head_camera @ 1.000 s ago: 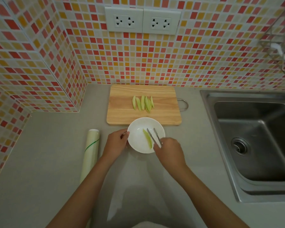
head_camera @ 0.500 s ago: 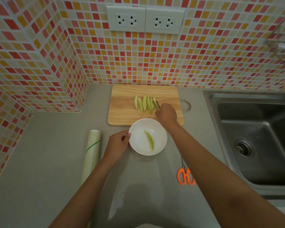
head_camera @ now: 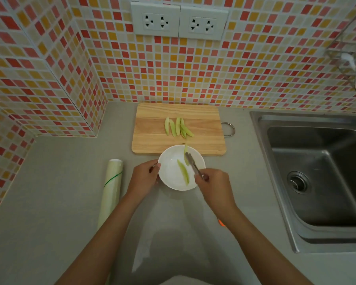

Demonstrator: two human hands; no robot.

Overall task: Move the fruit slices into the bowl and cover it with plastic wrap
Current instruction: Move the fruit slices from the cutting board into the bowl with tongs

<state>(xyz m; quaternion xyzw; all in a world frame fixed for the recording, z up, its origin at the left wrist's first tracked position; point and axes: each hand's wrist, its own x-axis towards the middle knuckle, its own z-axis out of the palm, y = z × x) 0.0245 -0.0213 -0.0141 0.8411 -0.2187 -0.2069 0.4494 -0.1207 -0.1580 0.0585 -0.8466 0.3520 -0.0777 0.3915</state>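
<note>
Both forearms bare, no sleeves in view. Left hand (head_camera: 144, 175) & right hand (head_camera: 213, 184): no rings, watch or gloves (pale cloth at bottom edge, prob. clothing).

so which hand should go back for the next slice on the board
Right. The right hand holds the tongs over the bowl, near the slices; the left hand steadies the rim.
</note>
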